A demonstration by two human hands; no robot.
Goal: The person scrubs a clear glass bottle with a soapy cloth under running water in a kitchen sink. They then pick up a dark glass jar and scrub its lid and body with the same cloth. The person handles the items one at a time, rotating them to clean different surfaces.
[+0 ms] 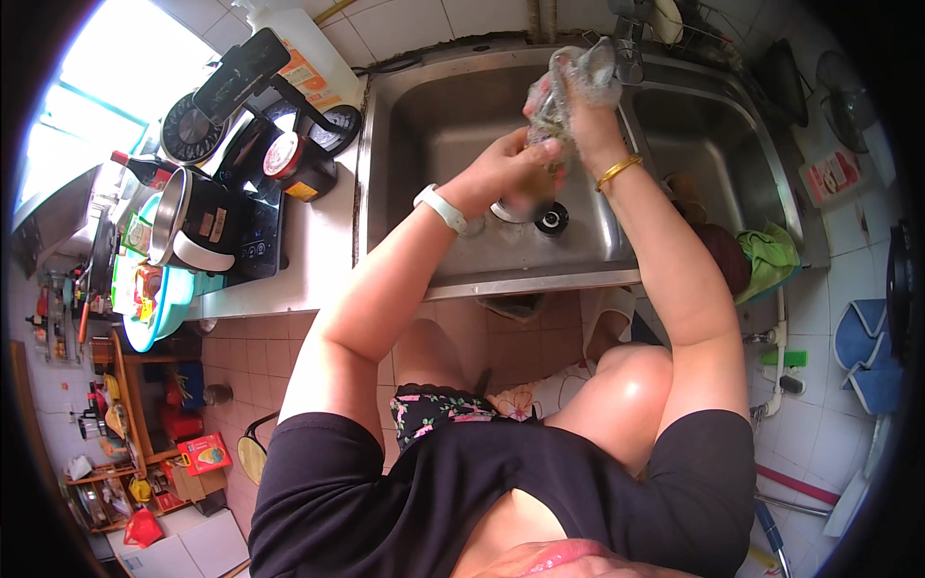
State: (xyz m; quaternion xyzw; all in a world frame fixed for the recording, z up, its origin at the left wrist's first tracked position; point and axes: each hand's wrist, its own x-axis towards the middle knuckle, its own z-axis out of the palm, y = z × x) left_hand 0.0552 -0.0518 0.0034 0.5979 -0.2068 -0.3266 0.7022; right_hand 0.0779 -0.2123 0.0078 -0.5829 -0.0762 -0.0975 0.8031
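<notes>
Over the left basin of a stainless steel sink [448, 137], my right hand [594, 115] is closed on a wet, sudsy cloth [560, 90] with pinkish patches. My left hand [509, 170] grips the lower part of the cloth between thumb and fingers. Part of the area under my left hand is blurred, so I cannot tell whether anything else is held there. Below the hands, a round black drain part [552, 219] lies in the basin, with a partly hidden pale round thing beside it.
Left of the sink stand a lidded jar [300, 166], a phone on a stand [242, 76], a large plastic jug [307, 54] and a pot [191, 224]. The faucet [629, 50] rises behind the basins. A green cloth [769, 256] hangs at the right front corner.
</notes>
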